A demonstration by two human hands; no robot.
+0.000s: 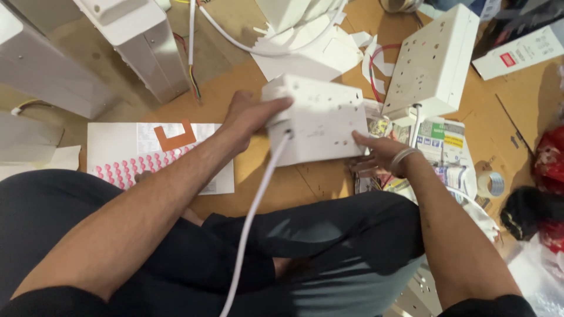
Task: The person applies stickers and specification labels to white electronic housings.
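Left hand (249, 117) is wrapped over the left end of the white box (317, 120), thumb under, fingers on top: a firm grasp. Right hand (382, 154) is flat under and against the box's right lower edge, index finger stretched along the face. It is supporting more than gripping; I cannot tell if the other fingers curl round anything. A metal bangle sits on that wrist. The box is held up off the cardboard floor (282, 188), above the person's crossed legs.

Risks, as I judge them:
- The white cable (252, 217) leaves the box just beside the left thumb and runs down across the lap. If a knee or forearm catches it, it could tug the box out of the looser right-hand hold.
- Only the left hand really clamps. If the box is turned, the weight shifts onto the right fingertips and it may slip down onto the paper clutter (446, 149) under that hand.
- A second box (435, 61) stands tilted just beyond the right hand, with a red wire (376, 64) looping behind it. A swing to the right could knock it over.
- The tape roll (490, 183) and scraps lie to the right of the right wrist, easy to sweep.
- The sticker sheet (138, 161) lies under the left forearm and could drag along with the arm.
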